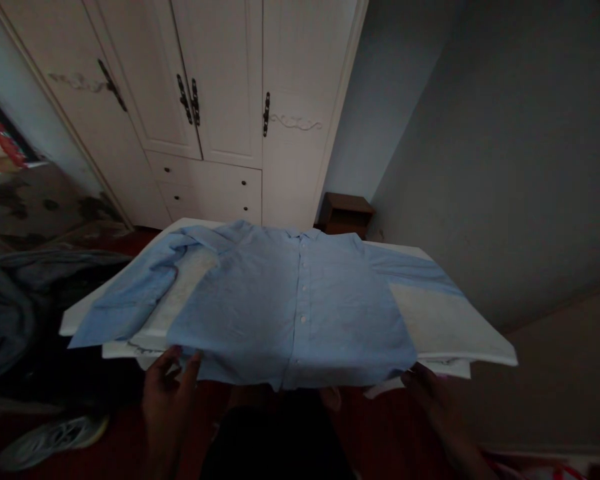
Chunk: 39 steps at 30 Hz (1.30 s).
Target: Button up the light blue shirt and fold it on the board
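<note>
A light blue button-up shirt (290,300) lies face up and spread flat on a white board or table (450,320), collar away from me, sleeves out to both sides. My left hand (167,393) is at the shirt's lower left hem corner, fingers pinched on the cloth edge. My right hand (427,387) is at the lower right hem corner, fingers curled under the fabric there. The hem hangs slightly over the near edge of the board.
A white wardrobe with dark handles (220,107) and drawers stands behind. A small brown stool (345,213) sits by the wall at the back right. Dark clothing (25,300) is heaped at the left. A pale shoe (50,437) lies on the red floor.
</note>
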{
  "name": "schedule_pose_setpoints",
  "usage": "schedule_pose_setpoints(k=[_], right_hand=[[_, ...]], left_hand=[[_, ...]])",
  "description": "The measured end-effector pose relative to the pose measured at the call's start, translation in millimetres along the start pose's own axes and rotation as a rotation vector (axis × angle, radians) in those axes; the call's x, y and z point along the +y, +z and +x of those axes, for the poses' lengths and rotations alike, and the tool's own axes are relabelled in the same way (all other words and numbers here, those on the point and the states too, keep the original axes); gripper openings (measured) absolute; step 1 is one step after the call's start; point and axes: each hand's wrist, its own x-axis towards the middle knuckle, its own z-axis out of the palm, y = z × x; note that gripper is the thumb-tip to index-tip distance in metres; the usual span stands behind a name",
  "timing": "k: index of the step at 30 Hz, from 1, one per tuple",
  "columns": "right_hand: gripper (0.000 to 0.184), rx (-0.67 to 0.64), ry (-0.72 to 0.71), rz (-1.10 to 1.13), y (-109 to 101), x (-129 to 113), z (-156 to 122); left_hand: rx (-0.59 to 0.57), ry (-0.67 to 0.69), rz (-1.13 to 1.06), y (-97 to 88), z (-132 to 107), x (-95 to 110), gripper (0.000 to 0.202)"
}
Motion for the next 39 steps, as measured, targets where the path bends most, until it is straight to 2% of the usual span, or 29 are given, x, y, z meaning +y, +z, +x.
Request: schedule_pose_setpoints(k=[2,4,9,14,17,20,24,26,32,37,39], right_hand=[[0.052,-0.041,-0.013,-0.016,3,-2,1],[0.051,-0.020,-0.005,-0.028,4,-2,3],[0.052,0.124,-0.025,0.027,5,-4,4],[0.040,0.039,-0.035,0.112,12,-21,-10],[0.039,0.011,-0.043,0.230,14,-27,-21],[0.040,0.034,-0.067,0.292,10,-30,-32],[0.043,0.015,-0.079,0.254,-2,-38,-46],[0.045,0.031,-0.084,0.215,-8,-40,-52],[0.049,0.048,-0.009,0.175,-22,-30,-70],[0.051,0.009,0.047,0.175,-26,-8,-84],[0.052,0.005,0.076,0.150,-26,1,-86]], left_hand=[[-0.007,-0.013,0.019,-0.4,-1,1,0.077],[0.001,0.002,0.016,-3.2,-1,4,0.080],[-0.098,-0.041,-0.008,-18.3,2,9,0.066],[-0.191,-0.055,0.027,-35.9,6,3,0.051],[-0.111,-0.044,-0.034,-44.7,3,-1,0.052],[-0.041,-0.084,-0.073,-54.1,-6,4,0.060],[-0.008,-0.185,-0.041,-66.6,-20,20,0.068],[0.024,-0.215,-0.028,-71.8,-22,22,0.071],[0.066,-0.226,-0.049,-86.9,-29,-8,0.058],[0.041,-0.283,0.044,-97.1,-50,-28,0.052],[-0.004,-0.291,0.094,-98.7,-55,-33,0.049]])
